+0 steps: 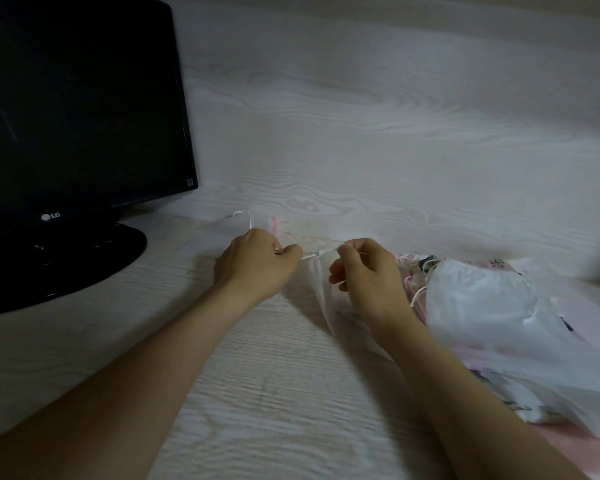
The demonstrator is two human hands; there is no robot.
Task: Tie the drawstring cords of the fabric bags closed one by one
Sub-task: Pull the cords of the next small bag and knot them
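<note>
We have one sheer white bag (314,289) lying on the table (250,382) between our two hands, its gathered mouth toward the back and its body trailing toward us under the right wrist. Our left hand (257,263) is curled into a fist, its grip closed on one end of the thin white cord (311,255). The cord runs taut from there across the puckered mouth of the bag to our right hand (366,271). The right grip is narrow too, thumb and fingers pinching the cord's other end, and a short pale loop of cord shows below those fingers. Just behind the left hand lies a second small bag (253,221), translucent with a pink spot at its neck, close to the wood-grain wall panel (361,109). Just beside the right forearm we see a loose pile of bags (492,306), white and pink-printed, with several cords straggling from it. A dark monitor (77,109) stands on its round base at the left, well apart from the hands.
</note>
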